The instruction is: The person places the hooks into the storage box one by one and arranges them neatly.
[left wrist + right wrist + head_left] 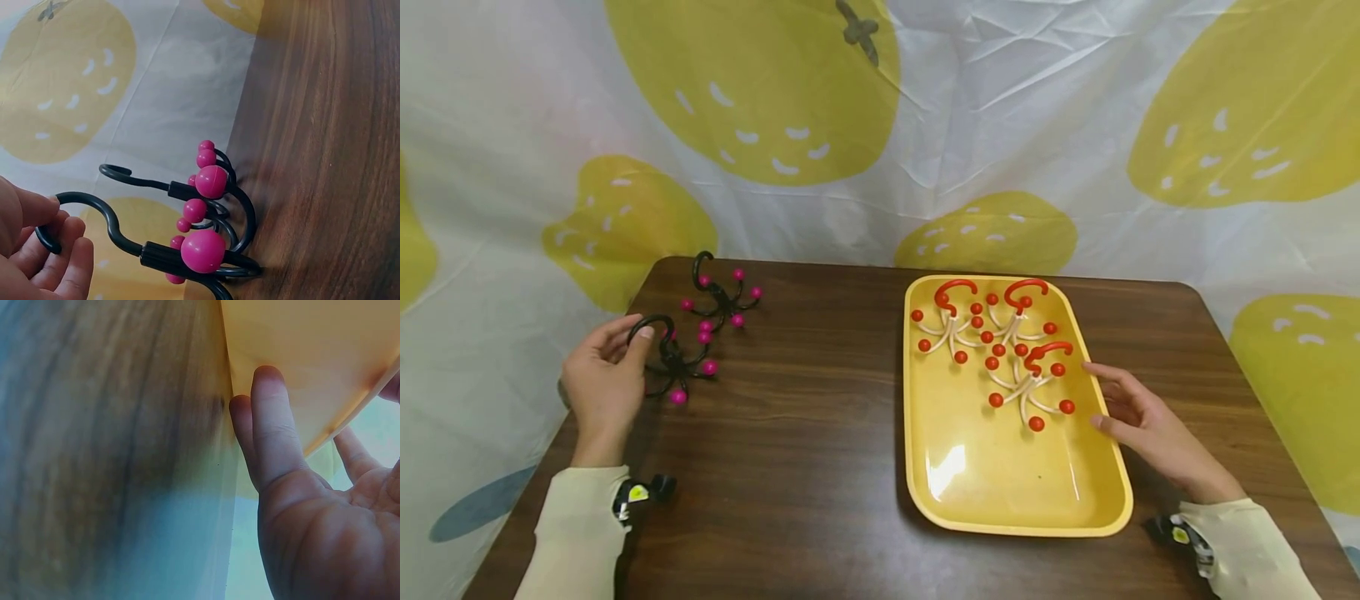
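My left hand (602, 379) pinches the curved top of a black rotating hook hanger (674, 362) with pink ball tips, at the table's left. In the left wrist view, thumb and fingers close round the end of its hook, and its arms are low by the tabletop. A second black hanger (721, 298) of the same kind stands just behind it. My right hand (1157, 437) is at the right side of a yellow tray (1000, 479), thumb and fingertips at the rim. The right wrist view has its fingers (272, 425) extended along the tray's outer wall.
Three white hook hangers with red hooks and red ball tips, one at back left (952, 321), one at back right (1017, 321) and one nearer (1032, 382), are in the tray's far half. A fruit-printed cloth (820, 221) hangs behind the brown wooden table (805, 467).
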`<state>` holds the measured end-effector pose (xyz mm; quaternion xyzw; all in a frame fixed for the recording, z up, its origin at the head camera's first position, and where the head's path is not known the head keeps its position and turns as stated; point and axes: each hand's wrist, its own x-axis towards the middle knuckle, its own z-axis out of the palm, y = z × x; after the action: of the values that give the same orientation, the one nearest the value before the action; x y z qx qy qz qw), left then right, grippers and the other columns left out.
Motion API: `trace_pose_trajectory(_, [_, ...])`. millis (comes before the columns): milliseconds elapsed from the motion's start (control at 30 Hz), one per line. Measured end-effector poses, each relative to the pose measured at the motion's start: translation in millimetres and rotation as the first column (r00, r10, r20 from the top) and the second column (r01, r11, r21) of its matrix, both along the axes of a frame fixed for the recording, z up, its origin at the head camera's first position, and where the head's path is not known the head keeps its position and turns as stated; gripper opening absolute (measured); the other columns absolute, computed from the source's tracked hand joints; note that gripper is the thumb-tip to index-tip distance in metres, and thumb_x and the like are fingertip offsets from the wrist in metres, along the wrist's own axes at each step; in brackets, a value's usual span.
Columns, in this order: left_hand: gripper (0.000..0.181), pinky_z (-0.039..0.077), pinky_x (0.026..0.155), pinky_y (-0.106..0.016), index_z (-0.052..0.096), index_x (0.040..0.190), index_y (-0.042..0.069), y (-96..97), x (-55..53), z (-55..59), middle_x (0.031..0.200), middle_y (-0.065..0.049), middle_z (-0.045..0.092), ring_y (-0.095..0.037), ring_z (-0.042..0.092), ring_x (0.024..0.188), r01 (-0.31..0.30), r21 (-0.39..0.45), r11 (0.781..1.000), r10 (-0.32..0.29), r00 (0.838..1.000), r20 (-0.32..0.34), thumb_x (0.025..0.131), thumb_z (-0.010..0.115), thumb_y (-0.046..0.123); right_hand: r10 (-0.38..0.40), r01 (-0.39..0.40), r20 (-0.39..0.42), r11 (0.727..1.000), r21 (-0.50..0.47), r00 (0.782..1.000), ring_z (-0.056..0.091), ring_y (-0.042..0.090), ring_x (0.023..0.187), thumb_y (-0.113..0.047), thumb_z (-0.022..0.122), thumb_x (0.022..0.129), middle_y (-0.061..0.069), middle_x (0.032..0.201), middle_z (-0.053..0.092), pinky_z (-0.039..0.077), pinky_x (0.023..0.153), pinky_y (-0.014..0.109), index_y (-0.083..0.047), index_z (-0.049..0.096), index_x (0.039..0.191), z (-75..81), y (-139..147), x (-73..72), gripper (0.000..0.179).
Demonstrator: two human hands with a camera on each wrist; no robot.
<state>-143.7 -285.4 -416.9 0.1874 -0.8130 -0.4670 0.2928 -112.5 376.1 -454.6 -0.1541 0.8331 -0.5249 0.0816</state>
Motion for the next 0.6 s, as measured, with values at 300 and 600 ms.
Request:
trace_pose_trajectory(300, [0.028,0.050,0.085,-0.008,0.080,0.121,0.008,2.7,0.2,2.1,0.098,0.020,0.072,0.007,0.065,0.090,0.018,0.061,0.998,-0.017,1.000,-0.026,0.096,0.080,0.019,-0.002,0.002,0.009,1.000,0.002,1.000,0.067,-0.002,0.114,0.001,0.063,0.102,-0.011,0.133,0.060,0.063,0.082,0.028,-0.010,0.034,0.163,0.2,-0.7,-0.5,0.069])
trace_pose_trajectory(600, [0.027,0.050,0.085,-0.008,0.080,0.120,0.008,7.1,1.5,6.9,0.100,0.021,0.073,0.006,0.066,0.093,0.032,0.085,0.996,-0.027,0.998,-0.057,0.095,0.081,0.019,-0.004,0.004,0.007,1.000,0.006,1.000,0.067,-0.001,0.114,0.001,0.063,0.102,-0.008,0.132,0.061,0.063,0.081,0.028,-0.010,0.034,0.163,1.0,-0.6,0.2,0.068])
